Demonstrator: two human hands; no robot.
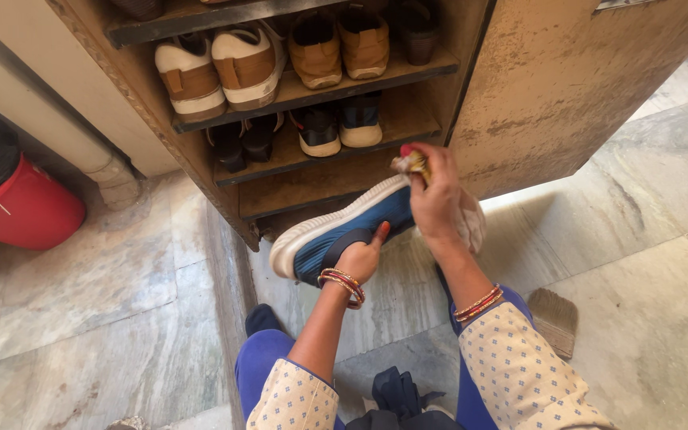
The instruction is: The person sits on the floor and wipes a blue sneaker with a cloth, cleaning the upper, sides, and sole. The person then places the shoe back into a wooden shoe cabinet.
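The person sits on the stone floor (pixel 81 318) with knees up in blue trousers. At 5 o'clock from the hands, a small brush (pixel 555 318) lies on the floor.

The left hand (pixel 357 256) has its fingers tucked inside the mouth of a blue shoe (pixel 352 223). The grip is closed on the shoe's edge, thumb on the outside. The shoe is up in the air in the middle of the view, tipped on its side, with its white sole facing 11 o'clock. It looks light and soft on top, with a bendy rubber sole. Holding it from inside the opening looks like a good, steady place.

The right hand (pixel 437 199) is closed on a pale cloth (pixel 471 223) and presses on the shoe's heel end. The cloth is floppy and easy to bunch.

Farther off, at 12 o'clock, a wooden shoe rack (pixel 336 183) holds more shoes. A red bucket (pixel 29 211) stands at 9 o'clock.
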